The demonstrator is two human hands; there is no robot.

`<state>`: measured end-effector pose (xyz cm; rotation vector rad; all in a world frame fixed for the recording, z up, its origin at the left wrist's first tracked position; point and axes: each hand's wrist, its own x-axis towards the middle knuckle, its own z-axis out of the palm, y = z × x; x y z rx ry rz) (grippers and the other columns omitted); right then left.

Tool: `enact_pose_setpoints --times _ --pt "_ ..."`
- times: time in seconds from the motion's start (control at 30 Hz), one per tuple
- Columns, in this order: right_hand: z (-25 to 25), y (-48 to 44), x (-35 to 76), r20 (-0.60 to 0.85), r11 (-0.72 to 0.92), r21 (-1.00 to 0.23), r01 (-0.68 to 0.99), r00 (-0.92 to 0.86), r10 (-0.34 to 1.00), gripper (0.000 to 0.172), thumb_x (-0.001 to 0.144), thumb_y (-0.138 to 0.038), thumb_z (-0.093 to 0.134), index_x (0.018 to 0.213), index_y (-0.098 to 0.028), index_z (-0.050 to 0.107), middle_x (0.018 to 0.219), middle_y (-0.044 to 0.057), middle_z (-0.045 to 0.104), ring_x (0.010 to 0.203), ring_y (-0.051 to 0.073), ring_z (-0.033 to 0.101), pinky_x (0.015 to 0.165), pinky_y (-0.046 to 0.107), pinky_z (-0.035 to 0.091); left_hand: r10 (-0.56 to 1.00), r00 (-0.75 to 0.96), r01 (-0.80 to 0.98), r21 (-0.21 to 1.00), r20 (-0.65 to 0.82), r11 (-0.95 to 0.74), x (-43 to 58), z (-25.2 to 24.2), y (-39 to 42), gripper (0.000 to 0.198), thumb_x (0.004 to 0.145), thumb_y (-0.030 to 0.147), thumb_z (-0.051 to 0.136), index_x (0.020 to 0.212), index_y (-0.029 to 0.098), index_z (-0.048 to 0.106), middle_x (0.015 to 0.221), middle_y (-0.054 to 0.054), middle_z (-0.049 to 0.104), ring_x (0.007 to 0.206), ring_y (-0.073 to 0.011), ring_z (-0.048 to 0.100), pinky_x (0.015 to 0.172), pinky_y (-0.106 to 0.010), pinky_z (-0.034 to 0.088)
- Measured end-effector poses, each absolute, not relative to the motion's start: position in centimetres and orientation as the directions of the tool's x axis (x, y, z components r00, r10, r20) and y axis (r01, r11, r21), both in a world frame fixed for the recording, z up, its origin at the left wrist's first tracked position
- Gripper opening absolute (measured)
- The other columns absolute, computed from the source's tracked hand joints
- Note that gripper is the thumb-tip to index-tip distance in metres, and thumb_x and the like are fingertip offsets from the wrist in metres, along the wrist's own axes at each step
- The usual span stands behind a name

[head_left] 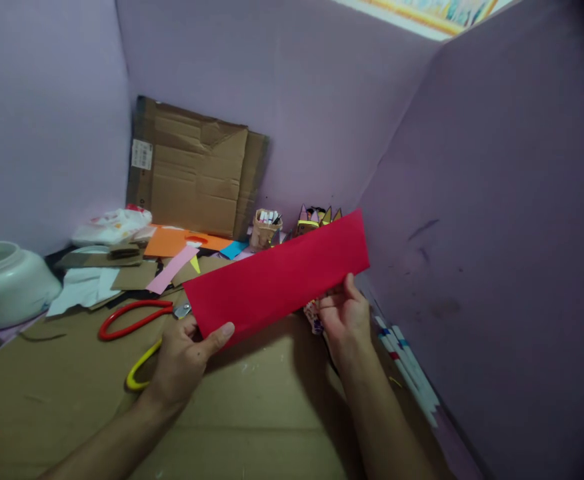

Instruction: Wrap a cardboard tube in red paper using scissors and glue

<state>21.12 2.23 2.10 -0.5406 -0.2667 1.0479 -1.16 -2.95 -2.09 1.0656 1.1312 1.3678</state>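
A long red strip of paper (279, 277) is held up at a slant, its right end higher than its left. My left hand (185, 357) pinches its lower left corner, thumb on the front face. At the lower right edge, my right hand (345, 317) grips the strip, with most of its fingers behind the paper. Beside my left hand lie scissors with one red handle (135, 317) and one yellow handle (142, 367); the strip and my hand hide part of them.
Brown cardboard (252, 413) covers the work surface. Cardboard sheets (197, 170) lean on the back wall. Paper scraps, including a pink strip (172, 270), lie left of centre. A cup of markers (266, 230) stands behind. White sticks (409, 370) lie along the right wall; a white pot (12, 287) sits far left.
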Motion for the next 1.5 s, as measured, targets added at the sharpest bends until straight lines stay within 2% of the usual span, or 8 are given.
enact_pose_setpoints --times 0.13,0.27,0.33,0.67,0.87,1.2,1.37,1.5 --pt "2.3 1.3 20.1 0.002 0.324 -0.567 -0.757 0.392 0.92 0.011 0.073 -0.03 0.069 0.075 -0.019 0.065 0.07 -0.001 0.073 0.069 0.012 0.067 0.07 0.025 0.054 0.993 -0.118 -0.27 0.962 0.006 -0.038 -1.0 -1.6 -2.8 0.037 0.059 0.035 0.081 0.088 0.015 0.07 0.088 -0.006 0.074 0.083 -0.0242 0.068 0.083 -0.036 0.052" --pt "1.2 -1.3 15.6 0.026 -0.05 -0.793 -0.607 -0.117 0.993 0.032 0.06 -0.023 0.08 0.089 -0.017 0.068 0.09 0.004 0.075 0.074 0.018 0.069 0.072 0.031 0.055 0.988 -0.145 -0.416 0.909 -0.055 -0.011 -0.5 -0.9 -2.6 0.043 0.054 0.032 0.084 0.091 0.015 0.068 0.087 -0.005 0.075 0.086 -0.0244 0.068 0.087 -0.037 0.051" --pt "0.3 -2.3 13.6 0.062 -0.073 -0.813 -0.577 -0.211 0.975 0.038 0.063 -0.025 0.079 0.096 -0.014 0.067 0.094 0.008 0.075 0.08 0.02 0.069 0.082 0.035 0.053 0.989 -0.134 -0.434 0.901 -0.059 -0.005 -0.2 -0.9 -2.6 0.047 0.054 0.033 0.084 0.094 0.014 0.067 0.087 -0.006 0.075 0.086 -0.0249 0.068 0.086 -0.038 0.052" --pt "-0.7 -2.4 13.0 0.052 0.005 -0.805 -0.593 -0.062 0.997 0.034 0.068 -0.028 0.076 0.097 -0.013 0.066 0.091 0.007 0.075 0.076 0.019 0.069 0.078 0.033 0.054 0.995 0.08 -0.336 0.942 0.058 -0.028 0.0 -0.8 -3.0 0.053 0.062 0.028 0.08 0.108 0.014 0.06 0.104 -0.01 0.072 0.094 -0.0248 0.067 0.084 -0.034 0.053" --pt "-0.7 -2.6 12.9 0.027 -0.004 -0.824 -0.566 -0.047 0.999 0.029 0.07 -0.029 0.075 0.093 -0.013 0.067 0.086 0.005 0.075 0.068 0.016 0.066 0.064 0.025 0.053 0.995 0.036 -0.266 0.961 0.088 -0.075 0.2 -0.4 -3.3 0.049 0.062 0.027 0.079 0.106 0.014 0.061 0.101 -0.009 0.072 0.091 -0.0253 0.067 0.08 -0.034 0.054" --pt "-0.4 -2.4 13.1 0.135 0.063 -0.798 -0.599 -0.076 0.988 0.038 0.067 -0.027 0.078 0.101 -0.016 0.065 0.098 0.007 0.074 0.086 0.019 0.068 0.082 0.032 0.053 0.985 0.111 -0.277 0.956 0.13 -0.095 -0.1 -0.4 -3.3 0.048 0.069 0.035 0.074 0.109 0.015 0.058 0.103 -0.01 0.07 0.094 -0.0254 0.066 0.084 -0.036 0.052" --pt "0.2 -1.3 14.7 0.109 0.114 -0.733 -0.671 0.05 0.993 0.027 0.064 -0.026 0.08 0.087 -0.018 0.067 0.09 0.003 0.075 0.083 0.016 0.069 0.079 0.027 0.055 0.977 -0.125 0.162 0.975 0.172 -0.151 -2.8 0.3 -2.7 0.044 0.069 0.046 0.066 0.101 0.016 0.06 0.097 -0.011 0.067 0.085 -0.0261 0.064 0.072 -0.034 0.052" --pt "1.0 -0.7 16.8 0.034 0.074 -0.651 -0.756 0.068 0.997 0.018 0.067 -0.027 0.078 0.079 -0.02 0.067 0.08 0.0 0.075 0.078 0.015 0.069 0.078 0.028 0.056 0.936 -0.238 0.664 0.746 0.26 -0.039 -6.5 0.2 -1.2 0.038 0.067 0.044 0.061 0.096 0.02 0.066 0.093 -0.012 0.069 0.083 -0.0313 0.063 0.073 -0.039 0.045"
